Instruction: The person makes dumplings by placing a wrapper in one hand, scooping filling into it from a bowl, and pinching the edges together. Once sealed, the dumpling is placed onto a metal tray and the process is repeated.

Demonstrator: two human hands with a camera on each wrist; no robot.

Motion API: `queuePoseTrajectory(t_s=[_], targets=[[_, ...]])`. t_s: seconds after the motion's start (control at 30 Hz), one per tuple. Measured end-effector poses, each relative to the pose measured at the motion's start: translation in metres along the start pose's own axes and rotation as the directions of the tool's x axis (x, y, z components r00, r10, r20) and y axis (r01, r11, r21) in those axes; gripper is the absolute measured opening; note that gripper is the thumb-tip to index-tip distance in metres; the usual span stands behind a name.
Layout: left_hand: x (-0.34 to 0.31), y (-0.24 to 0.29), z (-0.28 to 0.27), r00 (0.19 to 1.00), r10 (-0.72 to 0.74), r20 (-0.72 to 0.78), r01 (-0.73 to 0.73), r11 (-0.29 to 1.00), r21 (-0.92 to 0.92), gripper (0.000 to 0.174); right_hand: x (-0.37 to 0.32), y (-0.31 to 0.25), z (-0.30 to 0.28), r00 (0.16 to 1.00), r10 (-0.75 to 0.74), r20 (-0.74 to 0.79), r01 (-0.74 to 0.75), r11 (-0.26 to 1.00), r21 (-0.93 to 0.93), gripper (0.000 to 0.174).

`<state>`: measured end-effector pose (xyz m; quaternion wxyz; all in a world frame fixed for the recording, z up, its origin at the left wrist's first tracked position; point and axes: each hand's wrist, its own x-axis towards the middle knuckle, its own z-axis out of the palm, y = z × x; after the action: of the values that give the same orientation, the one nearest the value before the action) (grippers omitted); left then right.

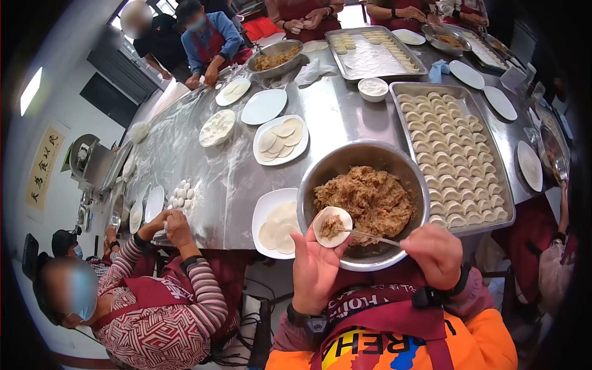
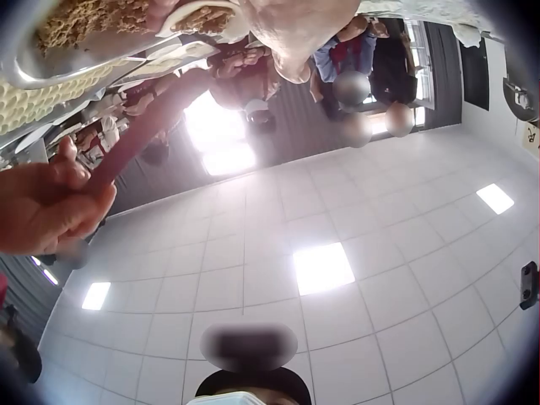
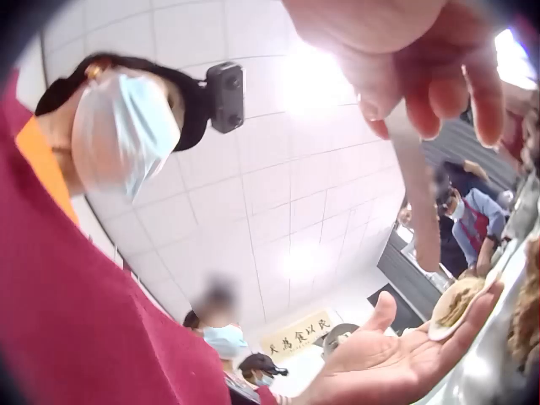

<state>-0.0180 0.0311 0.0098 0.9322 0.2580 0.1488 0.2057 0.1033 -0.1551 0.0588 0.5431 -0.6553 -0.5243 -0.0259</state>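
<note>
Palm up, my left hand [image 1: 316, 271] carries a round dumpling wrapper [image 1: 345, 219] on its extended fingers, beside the rim of a large metal bowl. Minced filling [image 1: 332, 227] lies in the middle of the wrapper. My right hand [image 1: 435, 256] grips a thin flat stick [image 1: 376, 237], whose far end reaches to the filling on the wrapper. The metal bowl [image 1: 420, 185] holds a big mound of brown filling [image 1: 370, 197]. In the right wrist view, the left hand [image 3: 380, 363] lies flat under the wrapper [image 3: 447, 312], with the stick [image 3: 419, 202] pointing down toward it.
Rows of folded dumplings fill a metal tray [image 1: 468, 98] to the right of the bowl. White plates [image 1: 260, 213] with flat wrappers stand to the left. A bowl of flour [image 1: 373, 88] sits behind. At left, another person's hands [image 1: 176, 228] work near small dough balls [image 1: 182, 194].
</note>
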Motion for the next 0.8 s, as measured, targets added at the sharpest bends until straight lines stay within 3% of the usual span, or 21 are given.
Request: queuePoseTrajectory(t_s=[0.1,0.17,0.23,0.37,0.5,0.53,0.57,0.6,0.63,0.67,0.77,0.8], targets=[[-0.002,-0.001,0.003,0.999,0.004,0.045,-0.003,1.000,-0.006,0.082,-0.004,0.007,0.010,0.906,0.420,0.053,-0.416,0.860,0.295,0.016],[-0.005,-0.004,0.006,0.999,0.004,0.045,-0.006,0.999,0.051,0.084,-0.003,0.015,0.020,0.821,0.565,0.076,-0.533,0.712,0.457,0.016],[-0.003,-0.005,0.006,0.998,0.007,0.066,-0.010,0.999,0.048,0.085,-0.001,0.021,0.025,0.767,0.635,0.092,-0.578,0.621,0.529,0.016],[0.001,-0.002,-0.005,0.999,0.028,0.046,-0.026,0.999,-0.038,0.081,0.002,0.018,0.005,0.754,0.656,-0.022,-0.558,0.658,0.505,0.015],[0.004,0.011,-0.016,0.995,0.089,-0.034,-0.089,0.996,-0.008,0.075,-0.002,0.014,-0.025,0.823,0.549,-0.146,-0.440,0.778,0.448,0.015],[0.005,0.014,-0.021,0.991,0.109,-0.083,-0.110,0.994,-0.009,0.071,0.003,0.015,-0.029,0.794,0.592,-0.139,-0.497,0.764,0.411,0.013],[0.005,0.017,-0.027,0.987,0.134,-0.085,-0.136,0.991,-0.012,0.068,0.005,0.022,-0.034,0.893,0.422,-0.156,-0.406,0.905,0.126,0.013],[0.006,0.020,-0.032,0.986,0.133,-0.098,-0.133,0.991,0.012,0.067,0.003,0.035,-0.040,0.959,0.257,-0.119,-0.275,0.945,-0.179,0.014],[0.003,0.024,-0.035,0.979,0.153,-0.132,-0.150,0.988,0.038,0.067,0.000,0.044,-0.039,0.994,0.107,-0.004,-0.097,0.891,-0.443,0.015],[0.001,0.024,-0.033,0.984,0.138,-0.116,-0.137,0.990,0.017,0.063,-0.001,0.047,-0.032,0.990,0.143,0.008,-0.129,0.918,-0.375,0.017],[-0.001,0.020,-0.026,0.997,0.027,-0.071,-0.026,1.000,0.015,0.063,-0.007,0.077,-0.024,0.995,0.085,0.049,-0.051,0.875,-0.482,0.014],[-0.001,0.017,-0.026,1.000,-0.006,-0.015,0.006,1.000,-0.009,0.064,-0.014,0.080,-0.027,0.955,0.282,0.091,-0.182,0.802,-0.569,0.019]])
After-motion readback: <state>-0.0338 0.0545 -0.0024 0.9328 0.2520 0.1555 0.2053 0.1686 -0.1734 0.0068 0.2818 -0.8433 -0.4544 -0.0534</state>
